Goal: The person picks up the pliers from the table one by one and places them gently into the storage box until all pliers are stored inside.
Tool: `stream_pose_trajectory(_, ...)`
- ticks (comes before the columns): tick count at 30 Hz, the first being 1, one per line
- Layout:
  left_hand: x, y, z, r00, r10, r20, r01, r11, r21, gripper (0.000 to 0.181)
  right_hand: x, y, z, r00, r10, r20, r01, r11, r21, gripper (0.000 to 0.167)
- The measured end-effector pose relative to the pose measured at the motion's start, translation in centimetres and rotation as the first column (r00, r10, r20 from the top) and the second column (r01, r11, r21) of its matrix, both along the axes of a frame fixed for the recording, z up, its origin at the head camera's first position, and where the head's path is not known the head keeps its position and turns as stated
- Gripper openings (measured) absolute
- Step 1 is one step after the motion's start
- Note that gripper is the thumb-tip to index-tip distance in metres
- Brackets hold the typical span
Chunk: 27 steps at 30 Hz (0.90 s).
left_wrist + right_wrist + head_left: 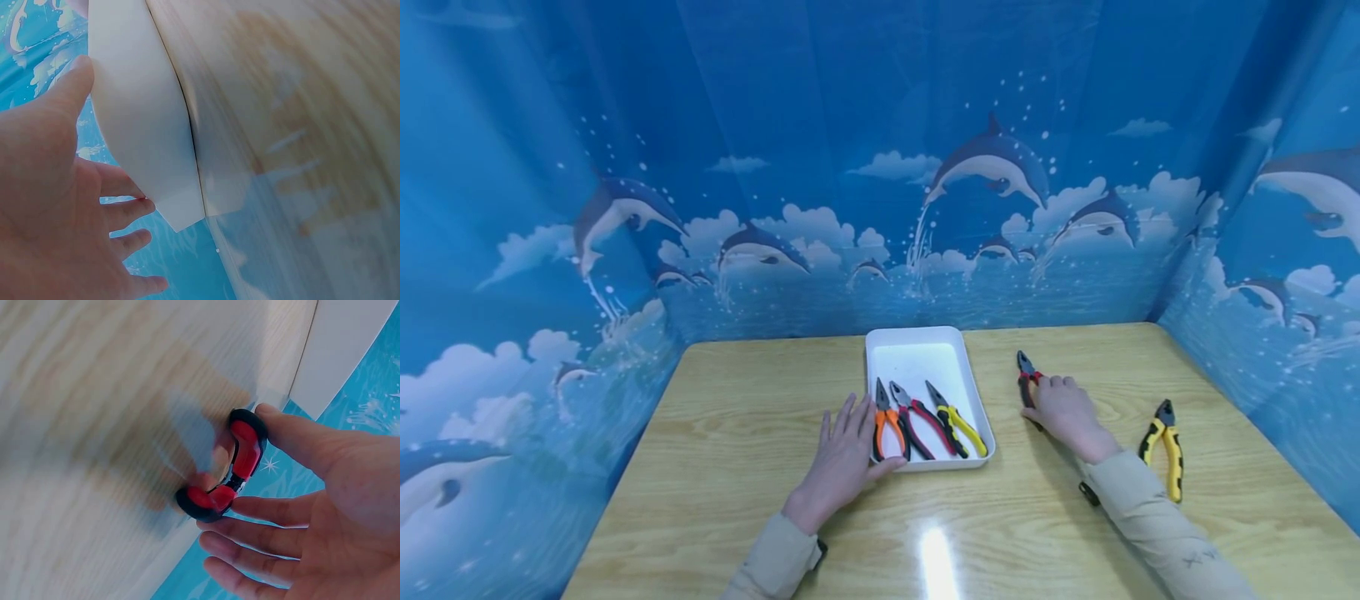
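A white tray [913, 354] holds orange-black pliers [881, 425], red-black pliers [917, 417] and yellow-black pliers [958, 421], side by side. My left hand [838, 458] touches the tray's left wall with fingers spread; the left wrist view shows that hand [56, 187] against the white wall [137, 106]. Right of the tray, my right hand [1067, 417] is at another red-black pair [1028, 387] lying on the table. In the right wrist view, the thumb and fingers of this hand [300, 494] are around the red-black handles [247, 447], touching them at both sides.
Yellow-black pliers [1172, 450] lie on the wooden table [737, 417] to the right of my right forearm. A blue curtain [850, 167] with dolphins stands behind the table and along its sides. The tray's far edge is near the table's back edge.
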<state>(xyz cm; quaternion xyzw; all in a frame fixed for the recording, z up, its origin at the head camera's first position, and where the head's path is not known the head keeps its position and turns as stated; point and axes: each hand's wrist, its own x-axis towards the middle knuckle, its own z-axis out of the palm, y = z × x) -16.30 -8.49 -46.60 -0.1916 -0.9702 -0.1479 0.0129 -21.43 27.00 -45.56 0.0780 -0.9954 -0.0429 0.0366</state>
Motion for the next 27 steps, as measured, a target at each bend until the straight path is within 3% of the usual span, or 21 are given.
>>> stream_pose_trajectory(10,0.1,0.0,-0.1,1.0,-0.004,-0.008,0.004,1.0,0.007,0.096,0.4,-1.0,-0.2,1.0,-0.005,0.023,0.005,1.0,-0.019,0.062)
stream_pose_trajectory(27,-0.1,0.0,-0.1,1.0,0.0,0.016,0.0,1.0,0.013,0.097,2.2,-2.7,-0.2,0.999,0.034,-0.011,-0.034,0.999,-0.04,0.068)
